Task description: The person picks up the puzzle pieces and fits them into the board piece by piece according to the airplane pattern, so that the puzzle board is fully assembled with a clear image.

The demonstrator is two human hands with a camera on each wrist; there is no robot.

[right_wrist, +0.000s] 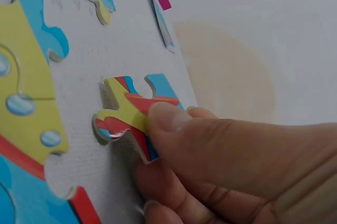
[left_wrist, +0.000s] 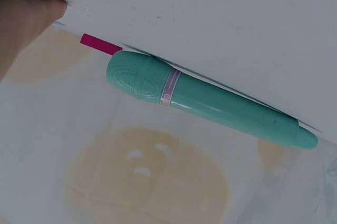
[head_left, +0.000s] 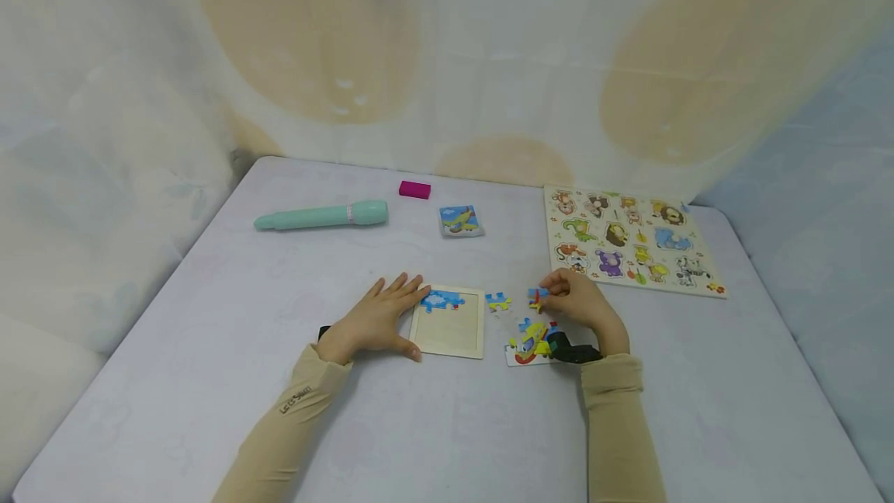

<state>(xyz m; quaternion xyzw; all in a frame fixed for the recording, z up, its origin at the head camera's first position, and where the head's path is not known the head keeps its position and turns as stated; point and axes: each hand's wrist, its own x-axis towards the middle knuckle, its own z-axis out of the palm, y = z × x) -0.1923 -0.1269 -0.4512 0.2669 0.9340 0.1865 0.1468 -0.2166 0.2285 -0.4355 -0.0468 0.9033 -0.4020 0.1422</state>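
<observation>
Your left hand: flat, fingers straight, steadying the wooden tray.
Your right hand: pinching a puzzle piece.

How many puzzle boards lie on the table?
2. A small wooden frame board lies under the left hand, with one blue piece in it. An animal peg puzzle board lies at the far right of the table.

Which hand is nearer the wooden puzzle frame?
Left. The left hand rests against the wooden puzzle frame; the right hand pinches a puzzle piece further right.
</observation>
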